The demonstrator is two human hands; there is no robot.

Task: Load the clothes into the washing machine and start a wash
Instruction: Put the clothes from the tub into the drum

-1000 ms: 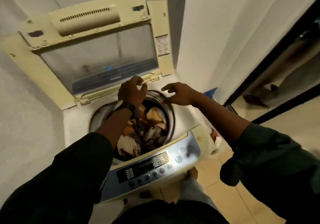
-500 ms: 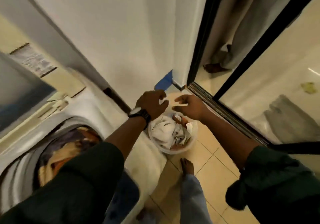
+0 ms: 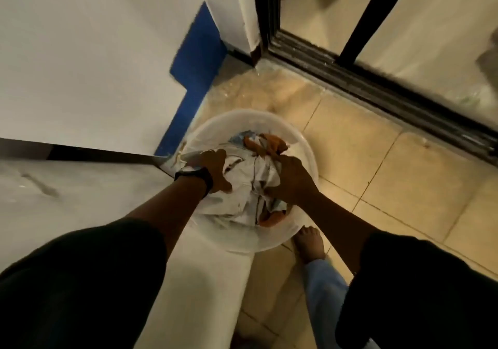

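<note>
Clothes (image 3: 246,184): a crumpled heap, mostly white with dark stripes, some orange and pale blue pieces showing at the far and near edges; they lie in the basin on the floor.
Basin (image 3: 304,146): round, translucent white plastic, standing on the floor tiles just beside the washing machine.
My left hand (image 3: 213,170): down on the left side of the heap, fingers closed into the white cloth; dark watch (image 3: 195,175) on the wrist.
My right hand (image 3: 289,178): on the right side of the heap, clamped on a bunch of white cloth.
Washing machine (image 3: 80,200): white casing at the left, only its side and top edge in view.
Floor (image 3: 377,165): beige tiles; my bare foot (image 3: 310,243) beside the basin.
Wall (image 3: 94,52): white, with a blue patch (image 3: 196,63) at the base.
Door track (image 3: 377,84): dark, at the far right.
</note>
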